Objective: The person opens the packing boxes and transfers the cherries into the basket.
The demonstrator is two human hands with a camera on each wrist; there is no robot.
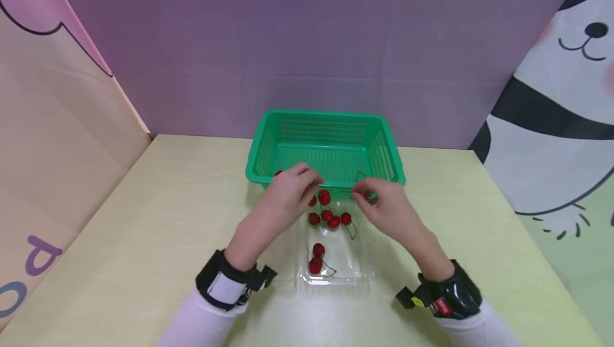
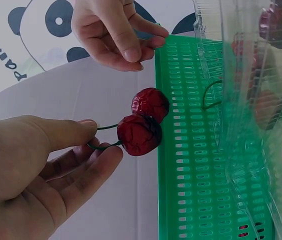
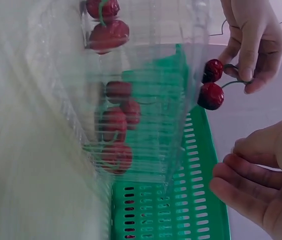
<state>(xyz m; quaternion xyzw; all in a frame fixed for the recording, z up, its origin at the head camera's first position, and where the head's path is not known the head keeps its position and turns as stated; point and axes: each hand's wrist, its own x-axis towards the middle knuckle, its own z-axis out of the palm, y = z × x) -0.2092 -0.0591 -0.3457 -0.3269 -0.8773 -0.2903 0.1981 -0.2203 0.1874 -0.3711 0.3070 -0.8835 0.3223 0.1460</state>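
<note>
My left hand [image 1: 288,192] pinches the thin green stems of a pair of red cherries [image 2: 140,135] between thumb and fingertips. The two cherries hang by the near rim of the green basket [image 1: 331,114]. To their right is my right hand [image 1: 386,206], its fingers loosely bent and nothing between them. Below both hands lies a clear plastic box [image 1: 347,264] holding several cherries [image 1: 315,265], some with green stems. Part of a red cherry [image 1: 278,173] shows inside the basket, mostly hidden behind my left hand.
The basket stands at the back of the pale wooden table [image 1: 192,198], directly beyond the plastic box. A purple backdrop [image 1: 307,43] rises behind the table. Printed panels flank it, the right one with a panda [image 1: 556,96].
</note>
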